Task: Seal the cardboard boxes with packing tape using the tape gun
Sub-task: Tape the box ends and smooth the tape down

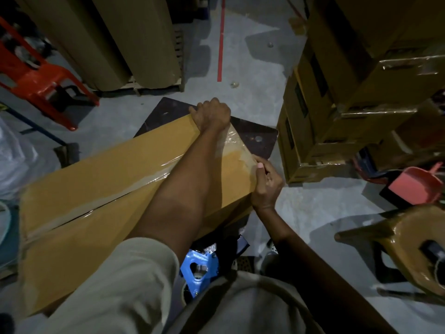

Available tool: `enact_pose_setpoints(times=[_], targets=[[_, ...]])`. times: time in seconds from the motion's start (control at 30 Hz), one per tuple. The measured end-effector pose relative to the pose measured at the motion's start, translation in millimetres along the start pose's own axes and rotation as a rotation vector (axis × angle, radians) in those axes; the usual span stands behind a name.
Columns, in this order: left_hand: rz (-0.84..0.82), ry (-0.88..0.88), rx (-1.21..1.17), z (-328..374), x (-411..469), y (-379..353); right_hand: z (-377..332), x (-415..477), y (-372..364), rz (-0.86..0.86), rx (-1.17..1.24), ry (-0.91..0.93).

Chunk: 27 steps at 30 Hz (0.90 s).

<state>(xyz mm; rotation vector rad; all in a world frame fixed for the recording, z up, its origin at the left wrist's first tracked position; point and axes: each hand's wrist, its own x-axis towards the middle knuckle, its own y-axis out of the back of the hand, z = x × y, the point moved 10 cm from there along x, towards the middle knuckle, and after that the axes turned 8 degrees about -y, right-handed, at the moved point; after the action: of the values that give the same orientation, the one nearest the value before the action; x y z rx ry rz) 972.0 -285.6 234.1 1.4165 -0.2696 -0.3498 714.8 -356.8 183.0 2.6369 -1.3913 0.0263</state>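
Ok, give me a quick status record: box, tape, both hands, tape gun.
cardboard box: long, lying flat, centre seam taped
tape: clear, wrinkled over the box's far end
left hand: grips the box's far end
right hand: pinches the tape at that end's right edge
tape gun: blue, below the box near the person, in neither hand

I see a dim room with a grey concrete floor (252,68) crossed by a red tape line (221,44). A red plastic chair (43,78) stands far left, beside tall brown cardboard sheets (120,32) on a wooden pallet (179,78). A pink plastic dustpan (414,182) and a glossy brown plastic stool (409,227) sit on my right.
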Motion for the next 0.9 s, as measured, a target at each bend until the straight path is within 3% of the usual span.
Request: enact_pose_setpoints(times=[0.2,0.47,0.6,0.77,0.9], targets=[[-0.073,-0.003,0.027,-1.4,10.9,-2.6,18.8,2.0,1.3,0.019,0.099,0.004],[-0.147,0.068,-0.131,-7.0,2.6,-11.2,8.4,-3.6,8.1,-0.077,-0.025,0.018],[0.057,0.059,-0.334,-29.6,-36.0,17.3,-54.0,-25.8,29.0,0.028,-0.191,0.380],[0.317,0.197,-0.623,-103.9,-166.0,55.9,-100.5,-76.3,-33.3,-0.182,-0.387,0.720],[0.423,0.240,-0.722,-151.2,-250.3,42.6,-111.1,-111.9,-69.7,-0.367,-0.388,0.790]])
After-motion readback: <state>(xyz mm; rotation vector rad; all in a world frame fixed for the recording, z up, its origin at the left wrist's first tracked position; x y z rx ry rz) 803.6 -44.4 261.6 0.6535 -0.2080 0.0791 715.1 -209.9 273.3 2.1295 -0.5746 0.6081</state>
